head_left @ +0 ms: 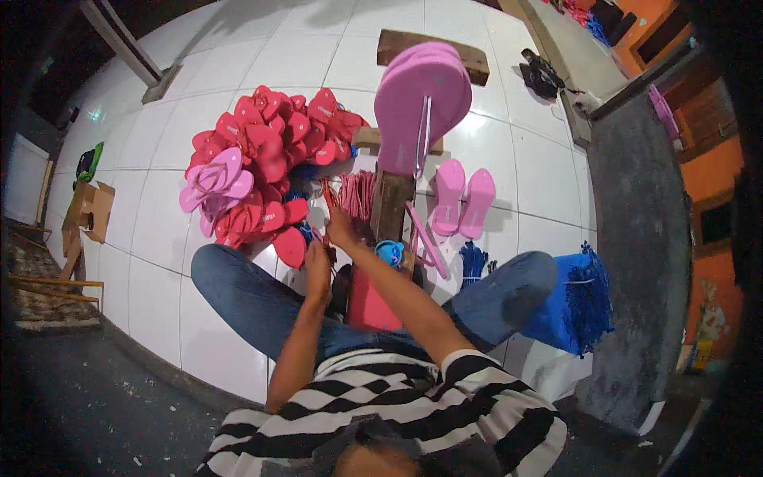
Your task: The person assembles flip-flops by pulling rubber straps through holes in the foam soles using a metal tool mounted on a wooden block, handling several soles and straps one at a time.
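Note:
I sit on the white tiled floor with my legs apart. My left hand [319,266] is closed around a thin red strap [315,235] that sticks up from it. A little farther out, my right hand [341,227] pinches the same strap at the edge of a bundle of pink and red straps [359,193]. A red sandal sole [370,308] lies between my knees, under my right forearm. Just beyond my hands is a heap of red sandal soles [274,147], with a few finished pink sandals [213,181] on its left side.
An upright wooden post [391,205] stands right of my hands and carries a stack of pink soles [421,91]. Two pink soles [465,200] lie on the floor beyond it. A blue ring [389,253], blue straps [473,262] and a blue sack [579,306] are near my right knee. A cardboard box [89,208] sits far left.

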The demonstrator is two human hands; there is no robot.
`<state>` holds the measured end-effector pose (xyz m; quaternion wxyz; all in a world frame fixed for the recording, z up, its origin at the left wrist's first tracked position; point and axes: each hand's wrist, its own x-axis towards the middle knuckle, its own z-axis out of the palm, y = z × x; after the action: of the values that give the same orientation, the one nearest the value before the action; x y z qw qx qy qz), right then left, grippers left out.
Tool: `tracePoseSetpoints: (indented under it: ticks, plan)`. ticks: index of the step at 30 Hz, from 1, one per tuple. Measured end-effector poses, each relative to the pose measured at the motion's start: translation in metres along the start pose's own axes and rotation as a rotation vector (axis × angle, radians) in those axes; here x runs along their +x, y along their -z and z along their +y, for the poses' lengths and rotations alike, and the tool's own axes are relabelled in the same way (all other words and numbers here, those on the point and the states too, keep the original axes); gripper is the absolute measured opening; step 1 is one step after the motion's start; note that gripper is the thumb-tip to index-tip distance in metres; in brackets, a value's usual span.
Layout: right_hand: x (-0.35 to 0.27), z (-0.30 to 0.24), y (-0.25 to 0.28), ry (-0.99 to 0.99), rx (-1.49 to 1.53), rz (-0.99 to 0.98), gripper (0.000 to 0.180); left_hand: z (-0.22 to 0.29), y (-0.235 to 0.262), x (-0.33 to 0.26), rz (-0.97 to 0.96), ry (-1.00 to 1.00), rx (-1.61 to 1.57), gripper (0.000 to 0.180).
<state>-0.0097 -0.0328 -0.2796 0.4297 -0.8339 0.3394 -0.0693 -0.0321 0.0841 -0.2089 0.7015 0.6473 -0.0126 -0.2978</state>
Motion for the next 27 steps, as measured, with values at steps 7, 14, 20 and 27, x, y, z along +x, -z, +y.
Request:
tracePoseSetpoints:
  ticks: [7, 14, 20, 27]
  plan:
    - [-0.006, 0.013, -0.075, 0.274, -0.817, 0.17, 0.025, -0.003, 0.022, -0.002, 0.122, -0.089, -0.171, 0.022]
    - [0.003, 0.058, -0.105, 0.229, -0.63, 0.175, 0.027, 0.014, -0.009, -0.008, 0.159, -0.098, -0.237, 0.017]
    - [0.007, 0.052, -0.09, 0.16, -0.46, 0.215, 0.026, 0.022, -0.018, -0.012, 0.155, -0.121, -0.158, 0.014]
    - [0.007, 0.052, -0.085, 0.13, -0.311, 0.258, 0.025, 0.037, -0.023, -0.016, 0.222, -0.027, -0.134, 0.011]
